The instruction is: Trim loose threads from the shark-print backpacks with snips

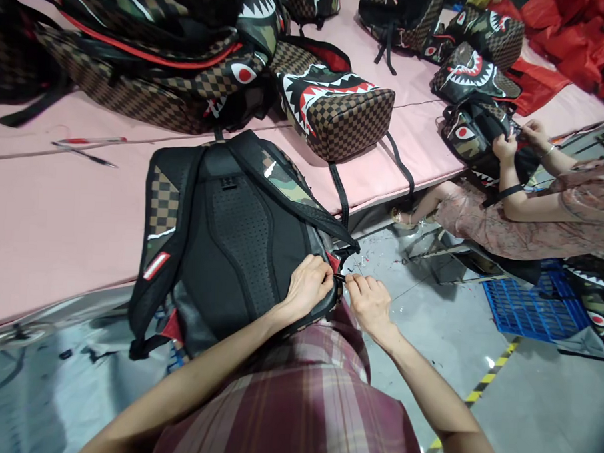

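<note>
A black backpack [241, 250] with padded straps and brown checkered, camouflage-patterned sides lies back panel up, across my lap and the table's edge. Along its lower right side, my left hand [309, 280] is closed, fingertips pinching the edge near a small red tab [333, 261]. Just right of it, my right hand [366, 299] is closed around a thin dark tool [340, 277] whose tip points at that same edge. The tool's kind is too small to make out. Another red tab [172, 326] shows at the bag's lower left.
More shark-mouth backpacks [347, 115] are piled along the pink table [56, 229]. Two pens [88, 140] lie at left. A co-worker's hands [505, 147] handle another bag at right. A blue crate [533, 303] stands on the floor; red material [570, 44] is heaped behind.
</note>
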Available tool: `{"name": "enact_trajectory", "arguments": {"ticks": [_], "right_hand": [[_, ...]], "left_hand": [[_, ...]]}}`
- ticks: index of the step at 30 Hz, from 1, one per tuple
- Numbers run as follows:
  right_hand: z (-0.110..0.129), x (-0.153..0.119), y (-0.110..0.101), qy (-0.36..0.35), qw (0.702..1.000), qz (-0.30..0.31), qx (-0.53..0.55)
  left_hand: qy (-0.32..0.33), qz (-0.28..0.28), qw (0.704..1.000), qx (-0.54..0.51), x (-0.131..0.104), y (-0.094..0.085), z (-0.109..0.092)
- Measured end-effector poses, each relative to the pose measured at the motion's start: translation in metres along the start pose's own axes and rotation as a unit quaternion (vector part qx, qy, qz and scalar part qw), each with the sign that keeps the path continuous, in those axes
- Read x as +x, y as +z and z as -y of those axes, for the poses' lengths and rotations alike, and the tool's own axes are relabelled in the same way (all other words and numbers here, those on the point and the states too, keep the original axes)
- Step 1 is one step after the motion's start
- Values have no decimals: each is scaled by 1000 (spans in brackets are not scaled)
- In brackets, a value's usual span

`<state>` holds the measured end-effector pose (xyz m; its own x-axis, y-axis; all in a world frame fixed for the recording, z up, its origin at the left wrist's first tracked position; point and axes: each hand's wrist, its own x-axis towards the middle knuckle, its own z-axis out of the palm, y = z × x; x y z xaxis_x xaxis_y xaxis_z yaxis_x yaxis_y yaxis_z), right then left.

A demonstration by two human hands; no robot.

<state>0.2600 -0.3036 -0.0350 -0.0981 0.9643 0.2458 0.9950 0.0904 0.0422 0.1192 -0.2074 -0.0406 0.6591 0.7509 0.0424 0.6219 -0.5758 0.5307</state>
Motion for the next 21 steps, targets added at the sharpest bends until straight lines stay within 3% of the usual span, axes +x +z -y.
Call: {"name": "enact_trajectory", "arguments": {"ticks": [8, 16, 19, 21], "right_hand": [[4, 12, -11, -19, 997, 26, -69], [3, 17, -10, -56, 996, 5, -62], [-11, 16, -16, -9, 1000, 25, 10], [-26, 12, -21, 80, 992, 16, 101]], "left_hand": [[-25, 0, 1000, -5, 2, 1, -7], [-33, -3, 999, -15, 6, 6, -7], [-3, 22, 999, -42, -4, -4, -12], [61, 110, 988, -93, -27, -20, -10]]}}
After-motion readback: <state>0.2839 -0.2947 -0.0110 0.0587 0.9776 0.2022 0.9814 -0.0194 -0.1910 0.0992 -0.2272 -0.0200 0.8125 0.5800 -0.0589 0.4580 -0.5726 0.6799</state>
